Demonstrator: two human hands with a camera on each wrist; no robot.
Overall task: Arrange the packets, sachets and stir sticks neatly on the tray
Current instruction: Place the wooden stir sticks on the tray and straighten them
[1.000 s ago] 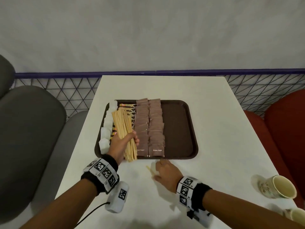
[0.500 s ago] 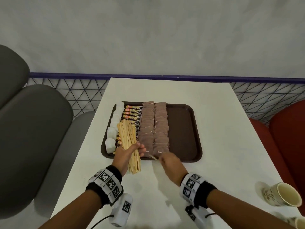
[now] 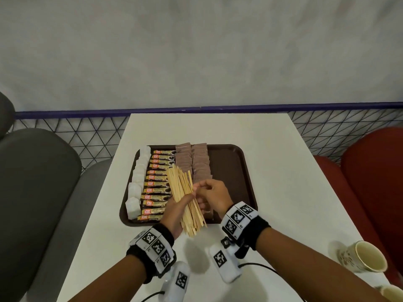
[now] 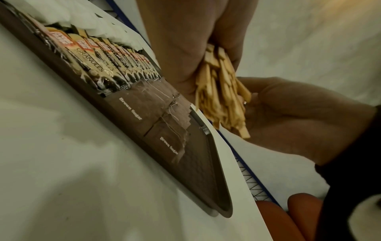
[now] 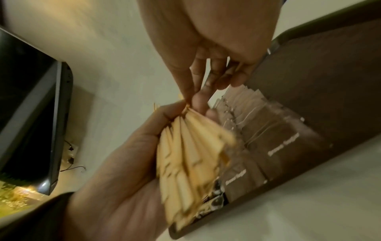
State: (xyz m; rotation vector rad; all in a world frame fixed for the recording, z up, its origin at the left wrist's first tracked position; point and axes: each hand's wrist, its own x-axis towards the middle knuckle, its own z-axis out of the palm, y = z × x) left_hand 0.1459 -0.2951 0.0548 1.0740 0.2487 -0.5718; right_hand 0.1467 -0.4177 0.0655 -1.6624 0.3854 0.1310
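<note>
A brown tray (image 3: 229, 171) lies on the white table. From left to right it carries a column of white packets (image 3: 139, 177), a row of coffee sachets (image 3: 160, 177) and two columns of brown sugar sachets (image 3: 200, 162). My left hand (image 3: 181, 205) grips a fanned bundle of wooden stir sticks (image 3: 185, 192) above the tray's near edge. My right hand (image 3: 202, 189) pinches the sticks at the bundle's middle. In the left wrist view the stir sticks (image 4: 222, 91) hang from my left hand (image 4: 185, 40). In the right wrist view, my right hand (image 5: 206, 48) nips the stir sticks (image 5: 191, 154).
Two paper cups (image 3: 366, 256) (image 3: 392, 293) stand at the table's near right corner. A grey chair (image 3: 32, 182) is on the left and a red seat (image 3: 370, 182) on the right. The tray's right third is bare. A mesh railing (image 3: 98, 136) runs behind the table.
My right hand lifted a loose stick from the table in front of the tray and brought it to the bundle. The left hand shifted the bundle slightly right, uncovering the coffee sachets.
</note>
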